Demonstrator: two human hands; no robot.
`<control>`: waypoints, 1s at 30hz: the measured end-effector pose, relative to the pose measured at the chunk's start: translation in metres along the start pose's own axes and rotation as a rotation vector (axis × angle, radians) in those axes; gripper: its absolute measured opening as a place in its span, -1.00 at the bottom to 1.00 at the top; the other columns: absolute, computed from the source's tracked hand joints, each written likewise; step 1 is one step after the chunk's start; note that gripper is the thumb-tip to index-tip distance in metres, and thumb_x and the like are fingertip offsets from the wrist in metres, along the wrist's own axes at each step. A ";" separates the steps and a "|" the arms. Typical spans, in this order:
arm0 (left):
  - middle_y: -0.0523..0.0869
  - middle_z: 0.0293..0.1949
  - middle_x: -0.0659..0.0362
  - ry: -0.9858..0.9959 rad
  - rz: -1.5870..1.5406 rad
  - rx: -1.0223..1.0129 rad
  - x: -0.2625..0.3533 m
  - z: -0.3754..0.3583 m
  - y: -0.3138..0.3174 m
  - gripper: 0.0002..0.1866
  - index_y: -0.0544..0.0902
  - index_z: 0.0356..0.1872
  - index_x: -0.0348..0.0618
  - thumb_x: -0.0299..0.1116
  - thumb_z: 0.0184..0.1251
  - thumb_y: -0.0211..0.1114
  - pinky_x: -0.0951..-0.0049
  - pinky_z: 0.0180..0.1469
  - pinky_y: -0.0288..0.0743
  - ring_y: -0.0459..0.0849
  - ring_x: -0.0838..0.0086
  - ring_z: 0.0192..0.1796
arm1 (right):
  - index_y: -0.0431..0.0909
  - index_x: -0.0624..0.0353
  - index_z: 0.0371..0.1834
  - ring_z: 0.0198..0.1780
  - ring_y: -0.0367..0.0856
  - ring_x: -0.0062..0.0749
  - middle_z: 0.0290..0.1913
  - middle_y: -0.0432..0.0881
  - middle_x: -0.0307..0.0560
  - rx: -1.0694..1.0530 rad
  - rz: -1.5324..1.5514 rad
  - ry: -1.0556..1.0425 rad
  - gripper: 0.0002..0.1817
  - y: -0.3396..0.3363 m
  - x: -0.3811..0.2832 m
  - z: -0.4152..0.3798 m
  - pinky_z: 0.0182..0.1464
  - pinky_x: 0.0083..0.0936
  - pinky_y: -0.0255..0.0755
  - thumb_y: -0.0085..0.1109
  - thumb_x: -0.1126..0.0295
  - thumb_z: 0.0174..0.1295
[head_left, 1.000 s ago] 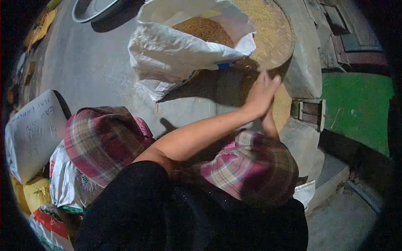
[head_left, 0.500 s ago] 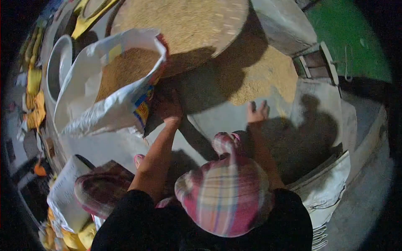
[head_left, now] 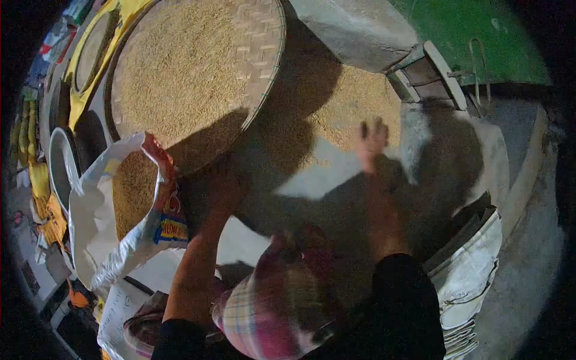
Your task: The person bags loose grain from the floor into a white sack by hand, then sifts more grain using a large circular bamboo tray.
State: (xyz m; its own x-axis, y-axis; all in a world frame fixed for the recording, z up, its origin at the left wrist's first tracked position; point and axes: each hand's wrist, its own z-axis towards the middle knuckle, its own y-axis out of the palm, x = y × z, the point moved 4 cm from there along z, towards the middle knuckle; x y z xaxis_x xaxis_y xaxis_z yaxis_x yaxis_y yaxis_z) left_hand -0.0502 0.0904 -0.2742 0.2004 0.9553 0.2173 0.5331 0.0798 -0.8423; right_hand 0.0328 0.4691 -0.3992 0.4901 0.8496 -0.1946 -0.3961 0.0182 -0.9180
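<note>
My left hand [head_left: 227,185] is in shadow below the rim of a round woven tray [head_left: 264,66] of grain; its fingers are too dark to read. Left of it stands an open white sack [head_left: 96,231] with brown grain inside. My right hand [head_left: 373,144] has its fingers apart and holds nothing. It is at the lower right edge of a pile of yellow grain [head_left: 360,99] spread on a grey surface [head_left: 312,180]. A plaid cloth [head_left: 270,306] shows between my arms.
A metal basin [head_left: 63,159] stands at the left beside the sack. A wooden frame [head_left: 444,75] with a metal hook is at the upper right. Folded white sacks [head_left: 471,270] lie at the lower right, and a green surface [head_left: 486,36] is beyond.
The view has shifted, so the tray and sack appear farther left. My right hand now reaches up to the edge of the grain pile. My left hand has stayed near the sack.
</note>
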 end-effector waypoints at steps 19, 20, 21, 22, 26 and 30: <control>0.22 0.18 -0.19 -0.082 0.118 -0.025 0.005 0.000 -0.005 -0.28 0.21 0.19 -0.23 0.07 0.10 0.06 0.08 0.26 0.01 0.18 -0.07 0.22 | 0.32 0.24 0.09 0.22 0.17 0.00 0.15 0.29 0.15 -0.758 0.636 -0.109 -0.50 0.069 -0.185 -0.013 0.25 -0.29 0.04 0.04 0.25 0.09; 0.23 0.16 -0.19 -0.046 -0.022 0.014 0.006 0.000 -0.006 -0.28 0.22 0.19 -0.21 0.07 0.10 0.07 0.09 0.25 0.02 0.19 -0.07 0.21 | 0.36 0.25 0.05 0.22 0.18 0.02 0.13 0.31 0.18 -0.751 0.601 -0.237 -0.55 0.057 -0.185 -0.029 0.24 -0.29 0.05 0.05 0.29 0.08; 0.23 0.16 -0.19 -0.046 -0.025 0.012 0.010 0.002 -0.010 -0.28 0.22 0.19 -0.21 0.07 0.10 0.07 0.09 0.25 0.02 0.19 -0.07 0.21 | 0.40 0.26 0.01 0.21 0.18 0.04 0.11 0.33 0.20 -0.745 0.564 -0.363 -0.59 0.049 -0.186 -0.041 0.23 -0.28 0.06 0.07 0.33 0.08; 0.24 0.16 -0.20 -0.065 -0.078 -0.091 0.015 0.007 -0.015 -0.28 0.22 0.19 -0.22 0.07 0.09 0.08 0.11 0.26 0.03 0.18 -0.06 0.21 | 0.43 0.24 -0.02 0.22 0.17 0.01 0.13 0.30 0.18 -0.633 0.746 -0.208 -0.61 0.025 -0.177 -0.027 0.24 -0.27 0.05 0.08 0.31 0.09; 0.25 0.16 -0.20 0.232 0.228 -0.279 0.022 0.032 0.014 -0.35 0.25 0.16 -0.25 0.02 0.15 0.04 0.13 0.26 0.03 0.21 -0.02 0.21 | 0.47 0.20 -0.04 0.21 0.19 -0.05 0.13 0.34 0.07 -0.341 0.616 0.102 -0.62 -0.012 -0.116 0.002 0.22 -0.25 0.06 0.04 0.23 0.13; 0.28 0.16 -0.13 0.116 -0.330 0.164 0.052 0.062 0.026 -0.48 0.30 0.14 -0.22 -0.08 0.26 -0.07 0.12 0.24 0.06 0.30 -0.03 0.14 | 0.42 0.24 0.01 0.16 0.24 -0.03 0.13 0.33 0.13 -0.558 0.821 0.169 -0.57 0.017 -0.161 -0.057 0.22 -0.22 0.03 0.02 0.23 0.13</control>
State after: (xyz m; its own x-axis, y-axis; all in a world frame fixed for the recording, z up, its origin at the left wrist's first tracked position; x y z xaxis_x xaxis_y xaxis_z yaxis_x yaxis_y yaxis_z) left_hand -0.0769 0.1596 -0.3158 0.1364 0.8327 0.5367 0.4479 0.4314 -0.7831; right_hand -0.0083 0.3026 -0.4034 0.3498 0.4014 -0.8465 -0.2622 -0.8255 -0.4998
